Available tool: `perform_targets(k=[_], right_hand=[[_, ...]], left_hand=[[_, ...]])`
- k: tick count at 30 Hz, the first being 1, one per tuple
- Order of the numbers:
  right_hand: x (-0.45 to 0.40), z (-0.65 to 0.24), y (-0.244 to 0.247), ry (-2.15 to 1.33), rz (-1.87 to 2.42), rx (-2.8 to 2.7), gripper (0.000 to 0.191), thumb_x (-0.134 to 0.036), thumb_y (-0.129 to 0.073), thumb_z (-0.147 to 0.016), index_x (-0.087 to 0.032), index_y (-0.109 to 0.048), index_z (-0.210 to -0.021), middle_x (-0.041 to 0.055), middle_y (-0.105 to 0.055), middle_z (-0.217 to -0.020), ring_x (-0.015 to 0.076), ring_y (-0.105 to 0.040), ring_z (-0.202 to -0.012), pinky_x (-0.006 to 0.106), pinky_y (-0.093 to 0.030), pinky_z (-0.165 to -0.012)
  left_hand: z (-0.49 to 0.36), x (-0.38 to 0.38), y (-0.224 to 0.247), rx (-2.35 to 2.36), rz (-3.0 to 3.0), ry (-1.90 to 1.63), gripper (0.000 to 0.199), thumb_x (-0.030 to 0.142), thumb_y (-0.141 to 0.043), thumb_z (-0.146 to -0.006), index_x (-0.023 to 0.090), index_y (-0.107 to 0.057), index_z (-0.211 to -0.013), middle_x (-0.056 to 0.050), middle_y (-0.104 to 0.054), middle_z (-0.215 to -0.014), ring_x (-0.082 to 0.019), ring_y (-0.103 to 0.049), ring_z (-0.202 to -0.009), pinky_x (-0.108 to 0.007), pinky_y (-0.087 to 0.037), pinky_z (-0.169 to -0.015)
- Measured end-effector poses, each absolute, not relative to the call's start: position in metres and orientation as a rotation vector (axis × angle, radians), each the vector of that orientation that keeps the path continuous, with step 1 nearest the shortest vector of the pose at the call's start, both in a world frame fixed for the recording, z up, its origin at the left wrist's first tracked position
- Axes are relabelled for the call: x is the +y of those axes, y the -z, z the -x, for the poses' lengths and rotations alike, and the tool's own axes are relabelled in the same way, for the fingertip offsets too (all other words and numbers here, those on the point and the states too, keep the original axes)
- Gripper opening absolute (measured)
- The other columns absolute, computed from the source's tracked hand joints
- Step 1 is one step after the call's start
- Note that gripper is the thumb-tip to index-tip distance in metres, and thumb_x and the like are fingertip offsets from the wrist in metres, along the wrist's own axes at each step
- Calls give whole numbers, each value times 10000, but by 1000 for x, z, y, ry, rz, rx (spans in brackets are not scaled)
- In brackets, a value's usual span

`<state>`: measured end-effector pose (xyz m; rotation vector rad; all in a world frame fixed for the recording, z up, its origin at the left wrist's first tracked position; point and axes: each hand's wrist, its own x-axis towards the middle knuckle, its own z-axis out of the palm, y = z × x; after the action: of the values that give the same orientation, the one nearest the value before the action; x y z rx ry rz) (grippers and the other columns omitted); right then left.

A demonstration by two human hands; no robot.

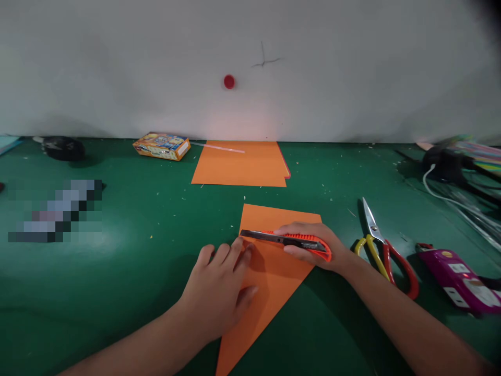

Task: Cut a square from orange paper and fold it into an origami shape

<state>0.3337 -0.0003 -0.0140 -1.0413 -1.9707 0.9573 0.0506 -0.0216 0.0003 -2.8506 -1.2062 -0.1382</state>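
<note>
As left hand [221, 277] touches paper [277, 277], cutter [287, 239] in right hand [323, 240], printed box [162, 145] illegible.

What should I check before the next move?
1. Cutter in the right hand's grip: ok, held over the folded or cut orange sheet.
2. Left hand steadying the sheet: ok, fingers rest on its left side.
3. Left fingertips away from the cutter's front end: not ok, they are right beside it.
4. Blade extension: cannot tell.
5. Scissors off the sheet: ok, they lie to its right.
6. Rear orange paper separate: ok, a gap shows.
</note>
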Motion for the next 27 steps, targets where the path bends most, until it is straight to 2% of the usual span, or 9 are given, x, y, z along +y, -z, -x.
perform_targets(k=[4, 13, 19, 21, 24, 25, 27], right_hand=[[0, -335, 14, -951, 1058, -1989, 339, -308, -721, -934, -275, -709, -1271, 52, -761, -1098, 194, -727, -917, 281, -588, -807], [1, -336, 11, -961, 1049, -1994, 338, -336, -712, -943, -259, -706, -1272, 54, -761, -1054, 181, -721, -845, 278, -595, -790], [1, -338, 18, -981, 1041, -1826, 325, -341, -752, -908, -280, -722, -1225, 65, -759, -1132, 226, -732, -964, 310, -600, -802], [2, -340, 23, -983, 1023, -1701, 348, -359, -759, -903, -292, -700, -1239, 44, -773, -1000, 212, -734, -872, 327, -598, -772], [3, -342, 26, -1019, 1007, -1520, 306, -381, -723, -932, -283, -679, -1219, -30, -696, -691, 157, -649, -591, 308, -560, -628], [4, -342, 26, -1016, 1015, -1474, 271, -376, -711, -941, -275, -681, -1190, -41, -667, -647, 150, -626, -559, 305, -548, -613], [3, -343, 22, -1006, 1027, -1434, 228, -353, -712, -942, -268, -682, -1151, -32, -670, -666, 158, -646, -611, 319, -553, -669]], left_hand=[[-51, -22, 1, -1220, 2846, 122, 510, 458, -455, -1009, 170, -624, -1394, -128, -605, -1441, -305, -584, -1084, -494, -356, -939], [-51, -23, 2, -1143, 2826, 112, 558, 432, -461, -1005, 108, -586, -1441, -126, -630, -1417, -302, -566, -1015, -507, -350, -911], [-50, -23, 4, -1160, 2799, 119, 564, 457, -480, -1000, 132, -584, -1449, -102, -649, -1398, -293, -564, -1016, -491, -350, -916], [-50, -24, 4, -1161, 2799, 112, 565, 463, -476, -1003, 137, -581, -1451, -101, -638, -1416, -295, -567, -1022, -496, -349, -921], [-50, -24, 4, -1160, 2811, 110, 549, 469, -463, -1010, 156, -590, -1442, -94, -609, -1459, -295, -571, -1055, -493, -345, -937], [-50, -24, 4, -1162, 2813, 109, 542, 467, -460, -1011, 163, -592, -1441, -91, -605, -1463, -295, -572, -1063, -490, -344, -940], [-50, -24, 4, -1166, 2812, 107, 534, 463, -460, -1012, 173, -595, -1438, -90, -602, -1466, -293, -575, -1065, -486, -344, -940]])
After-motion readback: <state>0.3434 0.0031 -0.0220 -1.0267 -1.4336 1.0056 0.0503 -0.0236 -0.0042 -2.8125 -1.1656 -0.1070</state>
